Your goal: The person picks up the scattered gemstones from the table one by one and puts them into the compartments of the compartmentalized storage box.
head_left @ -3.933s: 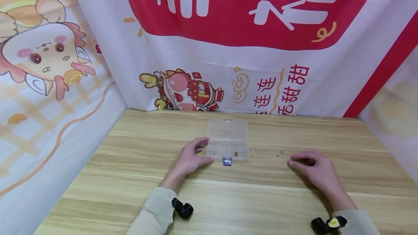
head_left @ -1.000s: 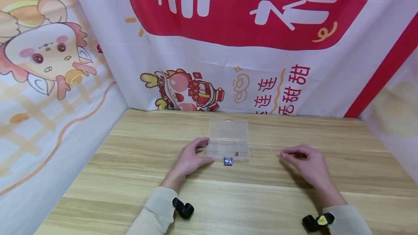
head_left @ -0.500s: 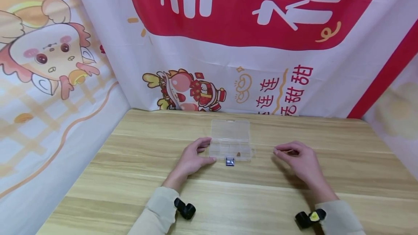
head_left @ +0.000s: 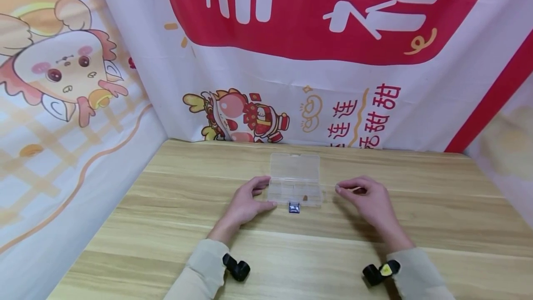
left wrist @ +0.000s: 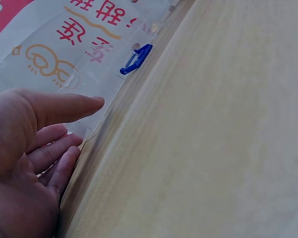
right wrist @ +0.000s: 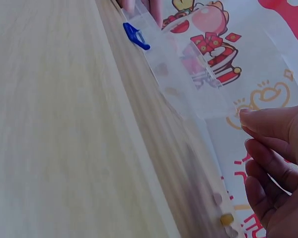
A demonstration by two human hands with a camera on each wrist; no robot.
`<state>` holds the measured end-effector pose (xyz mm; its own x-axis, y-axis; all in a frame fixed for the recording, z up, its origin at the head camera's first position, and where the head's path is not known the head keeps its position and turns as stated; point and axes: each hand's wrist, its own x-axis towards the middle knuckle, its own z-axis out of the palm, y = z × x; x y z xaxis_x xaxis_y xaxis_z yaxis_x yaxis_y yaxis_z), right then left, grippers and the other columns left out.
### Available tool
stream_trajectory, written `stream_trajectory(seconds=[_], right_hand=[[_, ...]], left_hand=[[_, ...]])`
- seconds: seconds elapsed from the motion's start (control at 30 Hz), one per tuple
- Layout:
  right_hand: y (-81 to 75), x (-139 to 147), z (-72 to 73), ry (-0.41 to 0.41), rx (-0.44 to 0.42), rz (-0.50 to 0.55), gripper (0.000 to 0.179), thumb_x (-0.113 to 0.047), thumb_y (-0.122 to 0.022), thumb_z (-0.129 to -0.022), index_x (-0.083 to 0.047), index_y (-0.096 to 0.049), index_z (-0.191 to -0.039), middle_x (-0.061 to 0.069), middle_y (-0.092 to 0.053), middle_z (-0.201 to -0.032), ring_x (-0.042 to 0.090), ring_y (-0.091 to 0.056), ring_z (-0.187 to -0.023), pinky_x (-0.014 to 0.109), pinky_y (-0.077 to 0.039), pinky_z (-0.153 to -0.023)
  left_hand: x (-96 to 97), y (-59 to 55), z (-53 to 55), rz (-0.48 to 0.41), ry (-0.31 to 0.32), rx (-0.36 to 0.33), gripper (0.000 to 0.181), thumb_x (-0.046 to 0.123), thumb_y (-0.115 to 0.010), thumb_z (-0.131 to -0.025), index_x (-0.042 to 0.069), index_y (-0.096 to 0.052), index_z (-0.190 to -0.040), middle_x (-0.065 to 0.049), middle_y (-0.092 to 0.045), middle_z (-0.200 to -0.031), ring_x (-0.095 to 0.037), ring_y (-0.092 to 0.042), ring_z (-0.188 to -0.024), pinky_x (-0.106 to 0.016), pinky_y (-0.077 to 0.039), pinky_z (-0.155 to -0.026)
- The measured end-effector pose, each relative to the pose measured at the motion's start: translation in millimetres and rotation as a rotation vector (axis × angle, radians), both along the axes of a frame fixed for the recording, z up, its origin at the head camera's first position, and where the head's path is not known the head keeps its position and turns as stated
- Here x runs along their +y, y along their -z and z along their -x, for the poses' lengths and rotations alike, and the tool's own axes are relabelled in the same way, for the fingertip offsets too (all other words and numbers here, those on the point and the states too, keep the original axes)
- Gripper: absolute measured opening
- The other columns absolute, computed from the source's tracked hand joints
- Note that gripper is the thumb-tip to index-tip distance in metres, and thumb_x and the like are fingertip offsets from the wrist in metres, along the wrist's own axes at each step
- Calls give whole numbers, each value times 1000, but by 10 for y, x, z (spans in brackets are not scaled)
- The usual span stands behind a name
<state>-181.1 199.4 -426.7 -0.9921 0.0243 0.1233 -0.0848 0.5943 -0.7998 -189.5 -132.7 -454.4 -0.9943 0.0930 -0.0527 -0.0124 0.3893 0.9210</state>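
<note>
A clear plastic compartment box point(head_left: 283, 195) stands with its lid point(head_left: 294, 165) raised and its blue latch point(head_left: 294, 207) folded down in front. One small brown piece point(head_left: 305, 198) sits in a front compartment toward the right. My left hand point(head_left: 244, 203) holds the box's left end, thumb at the front edge and index finger at the back corner. To the right of the box, my right hand point(head_left: 370, 198) pinches a tiny whitish piece point(head_left: 337, 188) between thumb and index fingertip, close over the table. Its other fingers curl loosely in the right wrist view.
Under the right hand, several small pieces lie on the wooden table point(head_left: 266, 253), among them an amber one point(right wrist: 227, 218) and a pinkish one point(right wrist: 217, 199). A printed cloth point(head_left: 233, 68) hangs behind the table's back edge, and another point(head_left: 62, 105) hangs at the left.
My right hand has moved left from the loose pieces toward the box, its thumb and index fingertip pinched together. The left hand has stayed at the box, which has not moved.
</note>
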Motion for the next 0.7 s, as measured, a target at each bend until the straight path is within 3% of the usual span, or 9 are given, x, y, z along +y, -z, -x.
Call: stream_trajectory(seconds=[0.7], right_hand=[[27,-361,119,-55,-27,48,22,-30,-81,-98,-15,-83,-114,8,-75,-120,24,-69,-109,31,-56,-92]], left_hand=[[-11,20,7,-1,5,-7,73,14,-92,-84,20,-62,-150,-6,-65,-151,-33,-58,-142,-52,-44,-126]])
